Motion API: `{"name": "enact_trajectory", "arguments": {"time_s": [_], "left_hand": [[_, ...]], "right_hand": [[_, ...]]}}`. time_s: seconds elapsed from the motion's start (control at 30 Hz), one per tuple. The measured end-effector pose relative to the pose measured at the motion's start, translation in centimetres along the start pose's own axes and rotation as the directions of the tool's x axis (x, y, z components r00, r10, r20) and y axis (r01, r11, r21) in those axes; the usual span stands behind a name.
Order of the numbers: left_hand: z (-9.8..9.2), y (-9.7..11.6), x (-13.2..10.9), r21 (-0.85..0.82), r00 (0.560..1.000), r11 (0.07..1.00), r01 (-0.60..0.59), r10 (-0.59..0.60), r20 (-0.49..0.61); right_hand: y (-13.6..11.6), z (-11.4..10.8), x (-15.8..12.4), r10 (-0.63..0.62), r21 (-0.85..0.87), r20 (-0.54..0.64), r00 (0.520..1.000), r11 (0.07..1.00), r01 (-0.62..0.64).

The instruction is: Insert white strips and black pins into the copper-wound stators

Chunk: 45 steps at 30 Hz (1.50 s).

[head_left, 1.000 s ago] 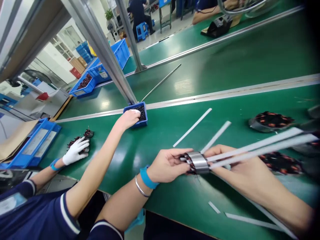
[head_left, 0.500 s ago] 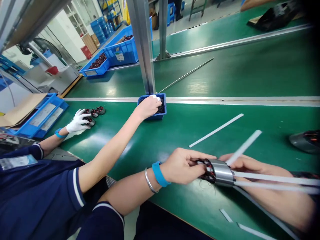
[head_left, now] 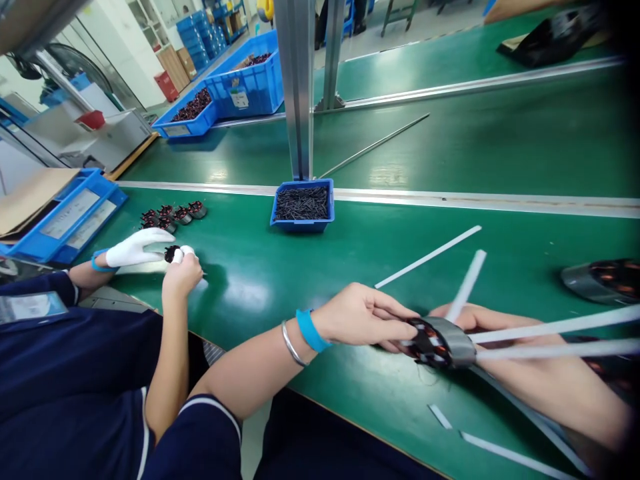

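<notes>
A round motor stator (head_left: 443, 341), with a grey metal ring and dark and copper windings, is between my hands at the lower right. My left hand (head_left: 367, 320), with a blue band and a silver bangle at the wrist, pinches its winding side. Closed around the ring's far side, my right hand (head_left: 540, 360) is partly hidden by white strips (head_left: 555, 328) that stick out of the stator. One shorter strip (head_left: 467, 283) points upward from it. Another white strip (head_left: 430, 257) lies on the green table (head_left: 300, 280) just beyond.
Beside me a co-worker's gloved hand (head_left: 137, 248) and other hand (head_left: 183, 277) handle a small part near several stators (head_left: 197, 210). A blue bin (head_left: 303, 225) of dark pins stands by a metal post (head_left: 299, 100). Another stator (head_left: 605, 283) lies at right.
The co-worker's arm has drawn back from the blue bin to the gloved hand, uncovering the pins. The stator in my hands is turned slightly, and its strips have shifted.
</notes>
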<state>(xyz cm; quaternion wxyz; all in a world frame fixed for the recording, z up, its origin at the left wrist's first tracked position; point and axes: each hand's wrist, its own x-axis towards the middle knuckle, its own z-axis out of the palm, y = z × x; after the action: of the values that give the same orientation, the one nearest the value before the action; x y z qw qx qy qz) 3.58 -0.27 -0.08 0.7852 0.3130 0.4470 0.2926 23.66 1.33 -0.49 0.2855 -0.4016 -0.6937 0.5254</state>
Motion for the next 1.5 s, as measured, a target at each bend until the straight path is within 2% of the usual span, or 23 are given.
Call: {"name": "enact_trajectory", "arguments": {"time_s": [0.2,0.3,0.53,0.7,0.8,0.9,0.97,1.03,1.13,1.2,1.27,1.33,1.37,1.43,1.5], "left_hand": [[-0.2,-0.7,0.4,-0.022,1.000,1.000,0.005,-0.005,-0.003],[-0.5,-0.7,0.4,-0.035,0.999,0.999,0.015,-0.014,0.036],[-1.4,-0.3,0.5,-0.068,0.987,0.994,0.086,-0.075,0.142],[-1.3,-0.9,0.8,-0.080,0.989,0.996,0.042,-0.031,0.143],[-1.2,-0.8,0.8,-0.124,0.993,0.992,-0.007,0.022,0.117],[-1.0,-0.5,0.9,-0.159,0.994,0.984,-0.080,0.091,0.062],[-0.6,-0.4,1.0,-0.139,0.992,0.983,-0.119,0.124,0.027],[-0.2,-0.5,1.0,-0.089,0.992,0.989,-0.115,0.119,0.030],[0.6,-0.6,0.8,-0.024,0.991,0.990,-0.137,0.137,-0.003],[0.9,-0.5,0.5,-0.015,0.986,0.986,-0.165,0.165,-0.003],[1.0,-0.3,0.4,-0.005,0.981,0.982,-0.190,0.190,0.033],[0.9,-0.1,0.4,0.044,0.971,0.970,-0.238,0.237,0.022],[0.8,-0.1,0.4,0.085,0.964,0.961,-0.264,0.266,-0.013],[0.8,-0.3,0.5,0.199,0.938,0.929,-0.311,0.334,-0.094],[0.9,-0.8,0.6,0.349,0.908,0.874,-0.339,0.401,-0.122]], "right_hand": [[0.6,0.4,0.0,-0.115,0.011,-0.059,0.992,0.993,0.116],[0.7,0.4,-0.2,-0.122,0.014,-0.035,0.992,0.992,0.123],[0.8,0.2,-0.4,-0.130,0.137,0.009,0.992,0.982,0.127],[1.1,0.6,-0.1,-0.156,0.290,-0.022,0.988,0.944,0.155],[0.9,0.0,-0.1,-0.177,0.365,-0.049,0.983,0.913,0.183],[0.3,-1.1,-0.5,-0.196,0.306,-0.016,0.981,0.933,0.191],[-0.3,-1.0,-0.9,-0.265,0.128,-0.067,0.962,0.954,0.272],[-1.0,0.0,-1.0,-0.378,-0.044,-0.134,0.916,0.926,0.375],[-1.9,2.1,-0.7,-0.508,-0.089,-0.177,0.843,0.861,0.500],[-2.4,2.0,-0.7,-0.559,-0.094,-0.217,0.800,0.828,0.553],[-2.9,0.0,-1.5,-0.516,-0.167,-0.297,0.803,0.856,0.489],[-3.3,-3.8,-3.2,-0.386,-0.270,-0.456,0.802,0.919,0.288],[-3.4,-6.1,-4.3,-0.315,-0.307,-0.556,0.769,0.938,0.162],[-3.3,-11.2,-6.5,-0.196,-0.335,-0.743,0.640,0.937,-0.102],[-2.8,-16.1,-8.5,-0.118,-0.294,-0.862,0.492,0.908,-0.298]]}}
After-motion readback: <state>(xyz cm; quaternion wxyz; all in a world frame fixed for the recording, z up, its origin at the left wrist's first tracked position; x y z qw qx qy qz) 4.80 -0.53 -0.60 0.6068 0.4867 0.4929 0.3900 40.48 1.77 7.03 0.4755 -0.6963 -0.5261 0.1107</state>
